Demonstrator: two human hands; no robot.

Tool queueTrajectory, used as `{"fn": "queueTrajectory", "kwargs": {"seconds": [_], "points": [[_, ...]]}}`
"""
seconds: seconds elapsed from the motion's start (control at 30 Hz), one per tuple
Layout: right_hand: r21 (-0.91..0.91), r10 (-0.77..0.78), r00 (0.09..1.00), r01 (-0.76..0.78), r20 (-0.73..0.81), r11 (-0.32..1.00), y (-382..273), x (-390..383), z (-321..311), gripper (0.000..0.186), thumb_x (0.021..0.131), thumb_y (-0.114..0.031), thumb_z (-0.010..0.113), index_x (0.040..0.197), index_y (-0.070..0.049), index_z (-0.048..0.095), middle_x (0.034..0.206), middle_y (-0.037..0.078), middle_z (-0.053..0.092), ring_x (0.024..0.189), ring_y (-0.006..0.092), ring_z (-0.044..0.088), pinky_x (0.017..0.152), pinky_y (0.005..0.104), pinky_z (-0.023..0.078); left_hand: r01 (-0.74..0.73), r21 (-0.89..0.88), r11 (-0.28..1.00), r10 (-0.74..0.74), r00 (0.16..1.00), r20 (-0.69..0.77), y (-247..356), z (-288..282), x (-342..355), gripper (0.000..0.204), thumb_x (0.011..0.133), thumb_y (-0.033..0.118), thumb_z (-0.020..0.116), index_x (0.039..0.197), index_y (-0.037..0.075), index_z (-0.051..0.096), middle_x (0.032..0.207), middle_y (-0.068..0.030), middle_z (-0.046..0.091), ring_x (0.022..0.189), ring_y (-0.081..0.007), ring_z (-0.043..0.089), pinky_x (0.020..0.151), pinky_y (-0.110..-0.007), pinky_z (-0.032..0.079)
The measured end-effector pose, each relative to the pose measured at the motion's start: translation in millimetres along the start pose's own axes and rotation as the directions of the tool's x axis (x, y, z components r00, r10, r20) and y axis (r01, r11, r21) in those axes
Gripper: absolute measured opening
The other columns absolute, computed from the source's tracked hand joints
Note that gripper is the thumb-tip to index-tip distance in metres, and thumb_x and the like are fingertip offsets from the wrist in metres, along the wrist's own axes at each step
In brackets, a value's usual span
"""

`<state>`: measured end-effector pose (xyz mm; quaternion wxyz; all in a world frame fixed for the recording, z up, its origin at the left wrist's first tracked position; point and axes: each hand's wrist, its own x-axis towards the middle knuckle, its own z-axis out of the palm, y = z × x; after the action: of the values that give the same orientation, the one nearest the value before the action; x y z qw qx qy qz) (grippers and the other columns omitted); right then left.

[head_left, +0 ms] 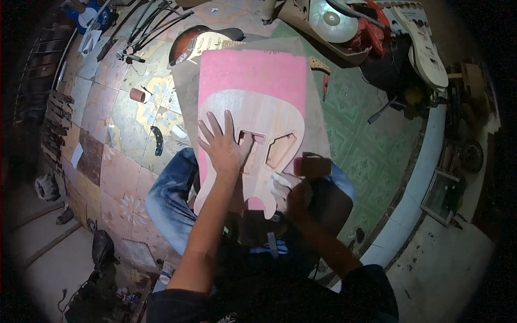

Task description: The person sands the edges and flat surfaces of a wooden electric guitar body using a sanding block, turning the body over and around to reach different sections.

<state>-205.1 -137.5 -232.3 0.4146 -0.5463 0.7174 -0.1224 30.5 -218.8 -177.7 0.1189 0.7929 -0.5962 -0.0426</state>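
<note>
A bare, pale wooden electric guitar body [253, 113] lies face up on a pink sheet [253, 67] over my lap, its cut-out cavities showing. My left hand [223, 148] presses flat on its left half with the fingers spread. By the lower right edge of the body, my right hand [293, 200] is in shadow, its fingers bent around a small whitish piece [280, 185] against the wood. What that piece is, I cannot make out. A small brown block [315, 166] sits just beyond the right hand.
Beneath the pink sheet is a grey board [318, 118]. A sunburst electric guitar [202, 43] lies past its far edge. On the tiled floor are a brown cup-like piece [138, 95] and a black curved part [157, 141]. A cream guitar body [428, 56] leans at far right.
</note>
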Motion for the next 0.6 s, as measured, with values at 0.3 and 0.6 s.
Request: {"fn": "queueTrajectory", "kwargs": {"seconds": [0.3,0.6], "points": [[-0.279,-0.410,0.864,0.487,0.293,0.828,-34,-82,-8,0.048,0.094,-0.034,0.056,0.127,0.001,0.058,0.124,0.018,0.061,0.112,0.0336,0.059,0.096,0.0445,0.046,0.005,-0.002,1.000,-0.005,1.000,-0.020,-5,8,-3,0.086,0.080,0.058,0.066,0.152,0.016,0.042,0.157,-0.0274,0.028,0.143,-0.0560,0.020,0.109,-0.071,0.021],[-0.165,-0.459,0.868,0.489,0.189,0.857,-43,-56,-6,0.038,0.093,-0.028,0.062,0.123,-0.005,0.065,0.132,0.015,0.060,0.118,0.0284,0.056,0.102,0.0389,0.042,0.034,-0.016,0.999,-0.034,0.999,0.009,-9,7,-7,0.088,0.079,0.058,0.067,0.153,0.020,0.039,0.160,-0.0254,0.022,0.146,-0.0529,0.015,0.108,-0.073,0.020]]}}
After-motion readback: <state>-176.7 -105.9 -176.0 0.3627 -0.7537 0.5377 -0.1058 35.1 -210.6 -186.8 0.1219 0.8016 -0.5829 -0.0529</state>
